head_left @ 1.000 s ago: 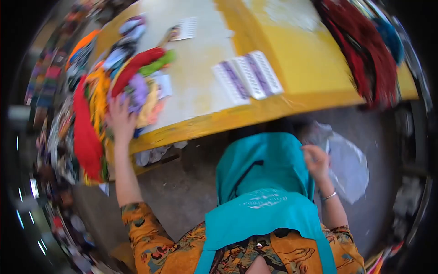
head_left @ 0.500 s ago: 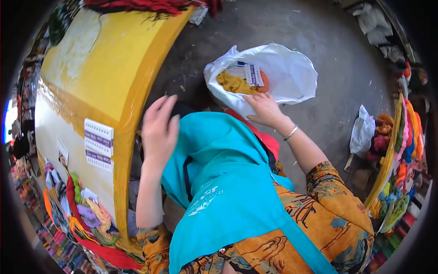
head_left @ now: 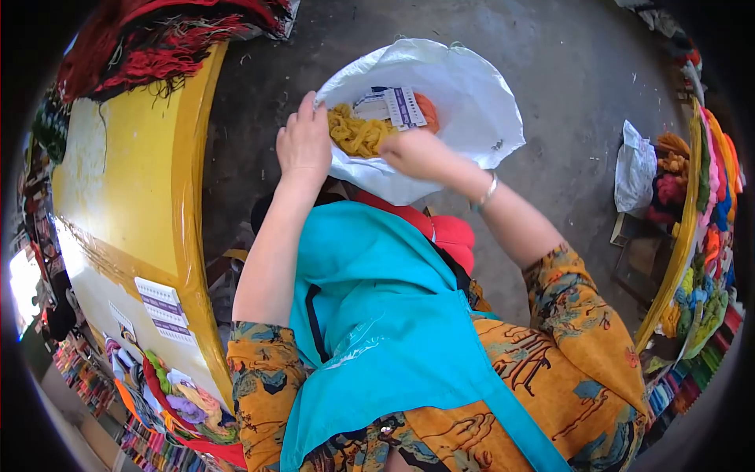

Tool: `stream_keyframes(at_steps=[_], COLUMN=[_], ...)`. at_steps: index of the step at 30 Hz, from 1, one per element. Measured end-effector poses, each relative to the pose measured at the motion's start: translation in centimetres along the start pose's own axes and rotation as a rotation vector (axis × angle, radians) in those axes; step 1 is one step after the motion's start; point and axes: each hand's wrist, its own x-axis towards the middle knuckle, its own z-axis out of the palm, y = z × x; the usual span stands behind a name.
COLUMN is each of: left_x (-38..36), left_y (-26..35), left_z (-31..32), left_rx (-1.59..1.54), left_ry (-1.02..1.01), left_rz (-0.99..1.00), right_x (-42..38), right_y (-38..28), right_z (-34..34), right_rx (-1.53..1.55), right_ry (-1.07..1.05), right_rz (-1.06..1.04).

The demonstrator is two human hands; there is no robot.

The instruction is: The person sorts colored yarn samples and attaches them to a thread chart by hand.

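A white woven plastic sack (head_left: 480, 94) stands with its mouth wide in front of me. Inside it lie yellow yarn (head_left: 360, 135), orange yarn (head_left: 425, 112) and a white card with purple print (head_left: 405, 108). My left hand (head_left: 305, 140) is closed on the sack's left rim, its thumb side against the plastic. Over the sack's near edge, beside the yellow yarn, is my right hand (head_left: 417, 156), slightly blurred. Its fingers are curled in, and what they hold, if anything, is hidden.
A yellow-edged table (head_left: 189, 157) stands at my left, with red and black yarn (head_left: 169, 47) at its far end and printed cards (head_left: 163, 308) nearer. On the right are another white bag (head_left: 634, 169) and a rack of coloured yarn (head_left: 712, 189). A red seat (head_left: 452, 236) shows below the sack.
My left hand has moved from beside the table onto the sack's left rim. My right hand has shifted left and curled its fingers. The sack sits closer, its mouth wider.
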Motion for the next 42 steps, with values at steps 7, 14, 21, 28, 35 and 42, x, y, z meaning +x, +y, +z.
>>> stream_keyframes(at_steps=[7, 14, 21, 28, 35, 42], left_x=[0.6, 0.1, -3.5, -5.8, -5.5, -7.3], left_y=[-1.0, -2.0, -1.4, -0.3, -1.2, -0.2], left_z=[-0.9, -2.4, -1.9, -2.7, -3.7, -4.4], left_rx=[-0.138, -0.518, -0.381, -0.500, -0.514, -0.606], left_ry=[0.104, -0.118, 0.074, -0.081, -0.183, 0.135], left_rz=[-0.044, -0.317, -0.140, -0.179, -0.174, -0.177], right_x=[11.6, 12.6, 13.1, 14.9, 13.8, 2.9], right_y=[14.6, 19.7, 20.0, 19.8, 21.0, 22.8], right_z=[4.0, 11.4, 13.1, 14.7, 12.4, 4.3], right_rx=[-0.208, -0.374, -0.458, -0.191, 1.373, 1.631], right_ry=[-0.179, -0.097, 0.005, 0.106, 0.353, 0.123], right_rz=[0.325, 0.469, 0.610, 0.734, 0.994, 0.752])
